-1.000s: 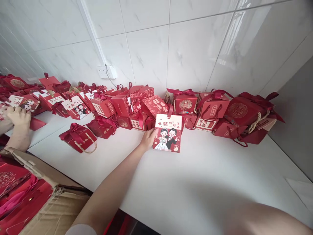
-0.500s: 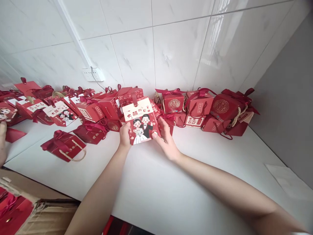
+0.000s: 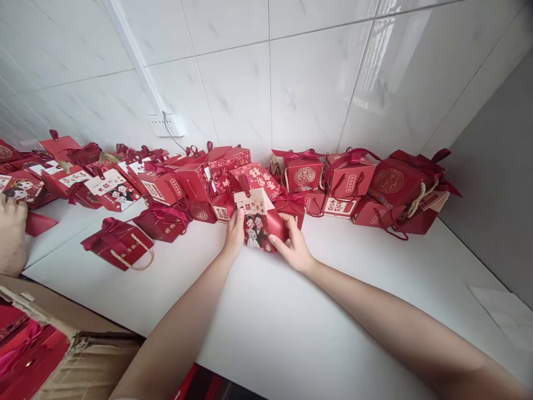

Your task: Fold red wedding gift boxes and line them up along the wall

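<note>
Between my two hands is a red gift box [image 3: 259,226] with a cartoon bride and groom, a cream top flap and a ribbon loop. My left hand [image 3: 234,229] grips its left edge, the thumb along the front. On the other side my right hand [image 3: 293,244] holds the right face, thumb toward the front and fingers behind. The box is turned, so its red side panel shows. Right behind it lies a red patterned box [image 3: 255,179] on stacked boxes, partly hidden by the held one.
Red gift boxes [image 3: 351,173] with ribbons line the tiled wall. One box with a rope handle [image 3: 120,244] sits nearer on the white table [image 3: 333,333]. An open cardboard carton [image 3: 91,366] is at lower left. Another person's hand [image 3: 11,233] is at the left edge.
The held box has been turned so its right side shows, and it sits slightly lower. The view has shifted a little left, and more of the other person's hand shows.
</note>
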A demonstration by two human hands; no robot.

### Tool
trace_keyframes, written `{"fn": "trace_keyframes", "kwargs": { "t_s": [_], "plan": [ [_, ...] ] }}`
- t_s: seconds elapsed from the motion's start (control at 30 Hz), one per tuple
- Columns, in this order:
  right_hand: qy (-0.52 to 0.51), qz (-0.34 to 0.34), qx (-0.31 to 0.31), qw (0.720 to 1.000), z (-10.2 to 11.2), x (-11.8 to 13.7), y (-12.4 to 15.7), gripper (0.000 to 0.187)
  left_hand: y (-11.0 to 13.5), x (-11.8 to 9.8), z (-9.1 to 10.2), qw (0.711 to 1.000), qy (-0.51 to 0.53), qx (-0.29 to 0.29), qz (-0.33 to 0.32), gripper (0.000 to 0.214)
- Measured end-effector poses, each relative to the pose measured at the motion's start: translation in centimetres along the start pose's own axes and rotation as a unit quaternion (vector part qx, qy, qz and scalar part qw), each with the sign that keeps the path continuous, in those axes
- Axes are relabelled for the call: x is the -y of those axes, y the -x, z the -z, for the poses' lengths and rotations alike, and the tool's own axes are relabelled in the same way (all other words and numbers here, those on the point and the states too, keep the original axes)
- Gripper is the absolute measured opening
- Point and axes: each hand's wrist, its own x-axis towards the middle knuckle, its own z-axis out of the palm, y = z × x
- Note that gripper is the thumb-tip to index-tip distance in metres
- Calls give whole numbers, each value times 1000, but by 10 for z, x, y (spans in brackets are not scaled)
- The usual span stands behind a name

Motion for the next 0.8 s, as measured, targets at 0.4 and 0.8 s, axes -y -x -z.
{"fn": "trace_keyframes", "kwargs": {
  "t_s": [0.4, 0.8],
  "plan": [
    [59, 49, -35, 996, -13, 18, 11, 36, 11, -46, 14, 969, -136, 166, -120, 66],
    [-246, -176, 79, 950, -14, -6, 0, 57, 18, -50, 3, 980, 155, 123, 34, 70]
  ]
}}
